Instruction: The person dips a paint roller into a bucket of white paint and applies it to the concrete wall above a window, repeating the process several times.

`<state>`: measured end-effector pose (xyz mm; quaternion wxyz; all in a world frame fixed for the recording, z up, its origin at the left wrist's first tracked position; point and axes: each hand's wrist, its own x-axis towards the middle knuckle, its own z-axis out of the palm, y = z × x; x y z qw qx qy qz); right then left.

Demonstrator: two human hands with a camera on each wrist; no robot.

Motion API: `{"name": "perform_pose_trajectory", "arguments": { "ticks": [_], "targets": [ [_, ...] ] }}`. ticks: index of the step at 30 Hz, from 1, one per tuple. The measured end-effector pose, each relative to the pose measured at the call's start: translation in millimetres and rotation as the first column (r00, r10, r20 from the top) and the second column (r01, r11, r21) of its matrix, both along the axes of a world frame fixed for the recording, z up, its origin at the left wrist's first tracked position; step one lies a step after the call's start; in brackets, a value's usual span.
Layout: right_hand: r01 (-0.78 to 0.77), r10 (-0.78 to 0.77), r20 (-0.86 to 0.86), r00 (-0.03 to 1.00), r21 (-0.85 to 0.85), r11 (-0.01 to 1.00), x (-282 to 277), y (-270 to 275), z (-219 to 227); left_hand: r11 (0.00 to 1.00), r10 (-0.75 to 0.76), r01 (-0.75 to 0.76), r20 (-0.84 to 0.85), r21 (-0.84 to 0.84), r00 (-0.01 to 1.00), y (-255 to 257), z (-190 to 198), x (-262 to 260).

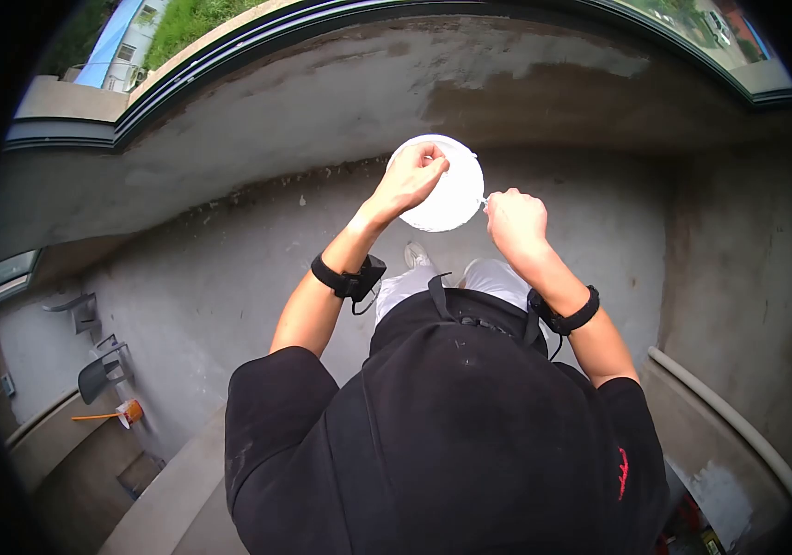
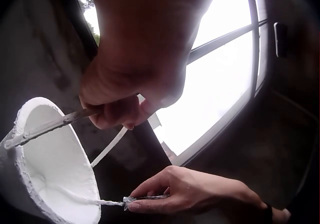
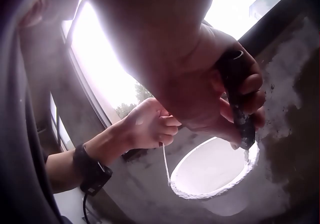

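A white bucket [image 1: 456, 202] with a paste-crusted rim hangs in front of my body, above the floor in the head view. My left hand [image 1: 412, 178] grips its bail handle [image 2: 47, 129], which runs from rim to rim through the curled fingers. My right hand [image 1: 518, 222] grips a tool by its round black handle [image 3: 234, 81], at the bucket's right side. A thin shaft [image 2: 107, 202] coated in white reaches from that handle into the bucket, where white paste lines the inside. The tool's far end is hidden in the paste.
Ahead stands a grey plastered wall [image 1: 349, 92] with a damp darker patch, under a window frame [image 1: 229, 46]. A grey chair [image 1: 100, 377] and an orange-and-white tub [image 1: 130, 412] stand at the left. A pale pipe [image 1: 729, 421] runs along the right.
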<state>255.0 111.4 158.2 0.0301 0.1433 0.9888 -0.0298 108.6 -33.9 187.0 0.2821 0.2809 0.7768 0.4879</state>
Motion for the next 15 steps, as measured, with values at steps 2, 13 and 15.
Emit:
{"name": "perform_pose_trajectory", "arguments": {
  "ticks": [2, 13, 15],
  "targets": [
    [-0.022, 0.022, 0.013, 1.0, 0.005, 1.0, -1.5, -3.6, 10.8, 1.0, -0.007, 0.007, -0.056, 0.002, 0.998, -1.1, 6.6, 2.5],
    [-0.198, 0.202, 0.075, 0.977, -0.047, 0.979, 22.0, -2.7, 64.1, 0.992, 0.072, -0.078, -0.065, -0.095, 0.995, -26.8, 49.0, 38.5],
    [-0.155, 0.156, 0.062, 0.986, -0.015, 0.988, 29.3, -5.6, 67.5, 0.991, 0.077, -0.083, -0.059, -0.101, 0.995, -31.6, 56.1, 44.6]
  ]
}}
